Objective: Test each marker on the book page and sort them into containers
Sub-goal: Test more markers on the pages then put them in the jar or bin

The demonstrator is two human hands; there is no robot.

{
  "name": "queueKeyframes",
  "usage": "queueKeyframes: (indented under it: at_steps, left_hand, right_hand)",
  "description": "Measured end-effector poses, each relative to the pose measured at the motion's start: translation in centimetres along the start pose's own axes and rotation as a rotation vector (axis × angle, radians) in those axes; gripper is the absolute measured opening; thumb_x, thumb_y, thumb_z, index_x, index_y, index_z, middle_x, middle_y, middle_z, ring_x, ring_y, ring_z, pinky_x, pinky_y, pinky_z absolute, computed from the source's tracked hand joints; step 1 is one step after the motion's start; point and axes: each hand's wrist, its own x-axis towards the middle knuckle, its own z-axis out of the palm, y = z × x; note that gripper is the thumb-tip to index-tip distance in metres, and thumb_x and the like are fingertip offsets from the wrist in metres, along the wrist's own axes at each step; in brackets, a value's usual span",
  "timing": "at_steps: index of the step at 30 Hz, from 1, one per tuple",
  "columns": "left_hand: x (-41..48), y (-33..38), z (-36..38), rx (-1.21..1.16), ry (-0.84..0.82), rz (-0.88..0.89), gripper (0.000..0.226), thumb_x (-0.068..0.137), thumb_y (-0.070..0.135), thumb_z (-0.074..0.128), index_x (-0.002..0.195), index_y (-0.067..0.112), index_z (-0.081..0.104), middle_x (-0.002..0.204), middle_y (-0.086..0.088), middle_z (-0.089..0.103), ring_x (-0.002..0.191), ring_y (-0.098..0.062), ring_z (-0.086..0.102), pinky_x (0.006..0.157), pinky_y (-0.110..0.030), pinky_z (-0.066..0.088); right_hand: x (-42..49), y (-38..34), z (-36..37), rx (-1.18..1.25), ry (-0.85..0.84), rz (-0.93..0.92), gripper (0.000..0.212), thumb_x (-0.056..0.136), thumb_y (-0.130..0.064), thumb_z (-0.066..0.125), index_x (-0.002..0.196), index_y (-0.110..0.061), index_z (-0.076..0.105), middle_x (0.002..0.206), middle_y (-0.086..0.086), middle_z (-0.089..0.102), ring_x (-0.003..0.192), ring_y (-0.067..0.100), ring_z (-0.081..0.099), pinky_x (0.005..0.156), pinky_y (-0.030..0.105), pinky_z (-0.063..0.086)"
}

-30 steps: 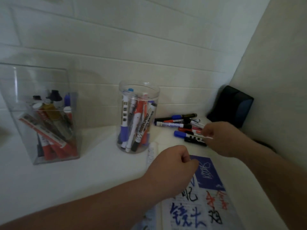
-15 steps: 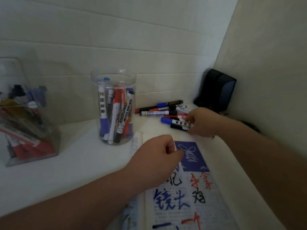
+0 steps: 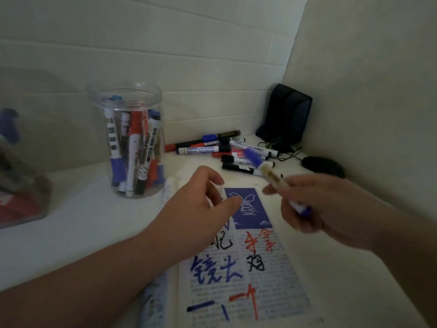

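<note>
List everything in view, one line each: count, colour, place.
held marker: one, blue cap, pale body, in right hand
loose markers: several, blue, red, black, heaped by back wall
round jar: one, clear, behind book
jar markers: several, blue, red, black, standing inside
square container: one, clear, left edge, blurred
open book: one, white page scribbled blue, red, black, front centre
box-shaped device: one, black, corner
rounded object: one, black, beside device
left hand: fingers curled, over book's top edge
right hand: grips held marker
</note>
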Motion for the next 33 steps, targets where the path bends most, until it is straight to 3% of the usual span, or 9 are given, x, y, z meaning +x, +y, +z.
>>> queueKeyframes:
  at_steps: [3,5,9,13,18,20,26,29,33]
  left_hand:
    - [-0.2,0.2,-0.1,-0.040,-0.039,0.021,0.047,0.083,0.049,0.068,0.122,0.044,0.042,0.095,0.013,0.060,0.059,-0.008,0.059,0.055,-0.025,0.051]
    - [-0.6,0.5,-0.2,0.005,-0.115,0.090,0.040,0.082,0.047,0.070,0.117,0.046,0.050,0.096,0.013,0.062,0.064,-0.012,0.060,0.058,-0.028,0.053]
    - [-1.3,1.2,-0.1,0.268,-0.249,0.226,0.012,0.088,0.046,0.063,0.098,0.049,0.058,0.093,0.030,0.059,0.079,0.004,0.057,0.066,-0.008,0.042]
    - [-1.7,1.1,0.6,0.394,-0.314,0.300,0.022,0.095,0.054,0.033,0.114,0.050,0.045,0.093,0.031,0.053,0.090,0.008,0.051,0.071,-0.007,0.037]
    - [-1.8,0.9,0.5,0.346,-0.342,0.377,0.032,0.101,0.045,0.030,0.127,0.035,0.048,0.106,0.020,0.055,0.097,-0.002,0.054,0.079,-0.015,0.042]
    - [-1.8,1.0,0.4,0.341,-0.361,0.374,0.027,0.101,0.047,0.031,0.121,0.039,0.047,0.103,0.018,0.058,0.094,-0.004,0.056,0.077,-0.018,0.044]
    - [-1.6,1.3,0.2,0.335,-0.333,0.389,0.014,0.099,0.049,0.037,0.106,0.045,0.049,0.081,0.021,0.057,0.074,-0.002,0.056,0.062,-0.014,0.040]
    - [-1.7,1.6,0.2,0.306,-0.285,0.389,0.020,0.097,0.050,0.041,0.112,0.047,0.054,0.069,0.023,0.055,0.060,-0.001,0.053,0.054,-0.011,0.037]
    - [-1.6,1.5,-0.1,0.226,-0.339,0.264,0.040,0.089,0.071,0.036,0.123,0.053,0.044,0.080,0.015,0.062,0.064,-0.006,0.056,0.055,-0.017,0.042]
  right_hand:
    - [-2.0,1.4,1.0,-0.143,-0.167,-0.039,0.032,0.089,-0.049,0.050,0.072,-0.028,0.069,0.060,0.006,0.049,0.053,0.019,0.034,0.052,0.030,0.032]
    - [-1.8,1.8,1.1,-0.119,-0.098,-0.043,0.028,0.079,-0.050,0.057,0.080,-0.028,0.074,0.060,0.005,0.048,0.052,0.017,0.033,0.050,0.028,0.029]
    - [-1.1,2.9,1.2,0.107,0.078,-0.130,0.030,0.066,-0.037,0.072,0.087,-0.017,0.078,0.054,0.006,0.046,0.049,0.018,0.029,0.048,0.029,0.024]
    - [-1.0,3.0,2.7,0.441,0.087,-0.271,0.018,0.073,-0.024,0.071,0.084,-0.010,0.073,0.054,0.005,0.044,0.048,0.017,0.032,0.045,0.027,0.030]
    - [-1.0,2.8,5.0,0.109,0.222,-0.377,0.023,0.074,-0.041,0.066,0.087,-0.024,0.072,0.058,-0.005,0.064,0.048,0.007,0.056,0.049,0.018,0.045]
    - [-0.8,3.1,5.2,0.132,0.228,-0.366,0.029,0.073,-0.048,0.064,0.088,-0.024,0.072,0.063,-0.001,0.067,0.052,0.011,0.059,0.050,0.020,0.046]
    - [-0.6,3.2,5.6,0.276,0.194,-0.360,0.029,0.078,-0.044,0.063,0.085,-0.016,0.068,0.062,0.007,0.064,0.050,0.017,0.054,0.046,0.024,0.044]
    - [-0.8,2.9,5.5,0.310,0.173,-0.400,0.024,0.084,-0.043,0.065,0.081,-0.020,0.069,0.060,0.006,0.062,0.048,0.018,0.052,0.046,0.024,0.043]
    - [-0.7,3.1,4.0,0.383,0.261,-0.388,0.020,0.083,-0.038,0.069,0.072,-0.021,0.068,0.056,0.003,0.057,0.046,0.017,0.046,0.045,0.026,0.039]
